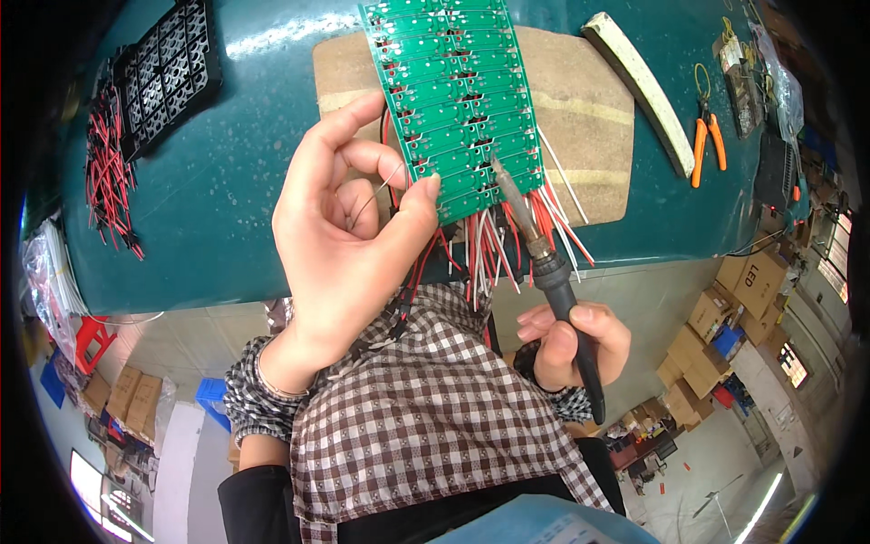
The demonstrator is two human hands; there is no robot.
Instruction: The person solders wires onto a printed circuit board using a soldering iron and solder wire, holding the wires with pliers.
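Note:
A green circuit board panel point(453, 100) made of several joined strips lies at the middle of the bench. My left hand point(340, 218) grips its lower left side, thumb on the corner and forefinger by the left edge. A thin grey wire point(373, 192), which looks like solder, curves through those fingers. My right hand point(580, 349) is closed round the black handle of a soldering iron point(555, 272). The iron's tip touches or hovers just over the panel's lower right part; I cannot tell which. Red and white wires point(494, 240) hang from the panel's near edge.
Under the panel is a brown board point(589, 118) on the green bench point(245, 190). At right lie a pale curved bar point(639, 95) and orange-handled pliers point(707, 145). A black tray point(172, 77) and a bundle of red-black wires point(111, 172) are at far left.

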